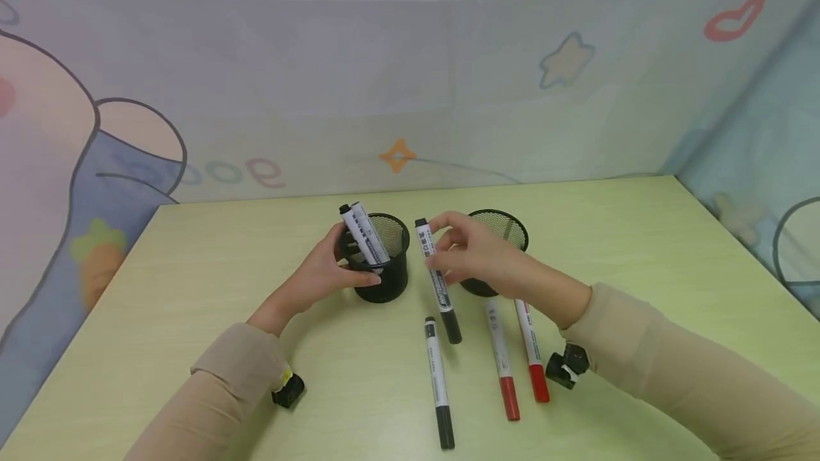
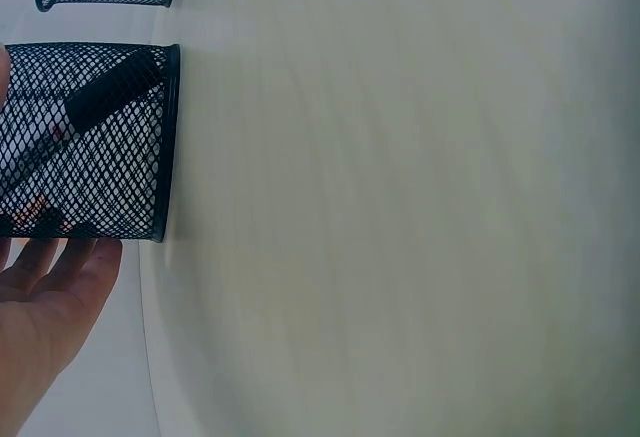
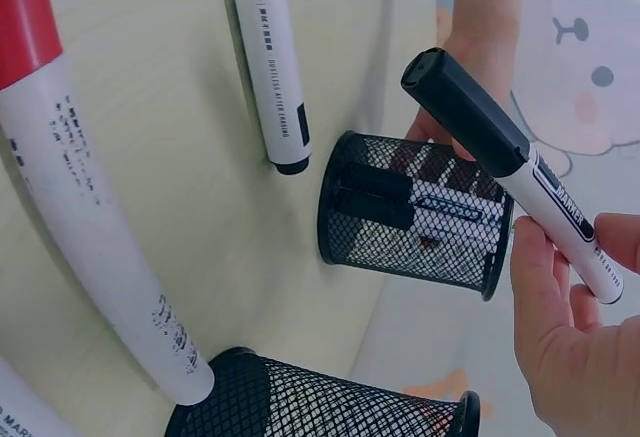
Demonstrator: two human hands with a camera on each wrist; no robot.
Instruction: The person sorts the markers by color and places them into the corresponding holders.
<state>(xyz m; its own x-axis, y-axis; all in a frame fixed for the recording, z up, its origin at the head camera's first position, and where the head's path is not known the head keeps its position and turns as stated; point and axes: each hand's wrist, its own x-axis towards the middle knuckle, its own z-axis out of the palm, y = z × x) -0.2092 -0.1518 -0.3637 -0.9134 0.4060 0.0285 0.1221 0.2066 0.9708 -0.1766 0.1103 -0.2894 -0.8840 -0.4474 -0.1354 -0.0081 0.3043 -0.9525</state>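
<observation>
My left hand (image 1: 320, 269) grips a black mesh pen cup (image 1: 383, 284), thumb across its near side. Two white markers (image 1: 365, 233) lean inside that cup, their lower ends visible through the mesh in the wrist views. Between the two cups, my right hand (image 1: 483, 251) pinches a black-capped whiteboard marker (image 1: 439, 283) near its upper half. This marker is tilted with its black cap (image 3: 470, 112) downward, held above the table and apart from the left cup. In the left wrist view, fingertips of the left hand (image 2: 55, 307) touch the cup's side.
A second mesh cup (image 1: 502, 220) stands behind my right hand, partly hidden by it. On the table lie a black-capped marker (image 1: 438, 375) and two red-capped markers (image 1: 500, 354), (image 1: 529, 340). A printed cloth (image 1: 320, 91) hangs behind the table's far edge.
</observation>
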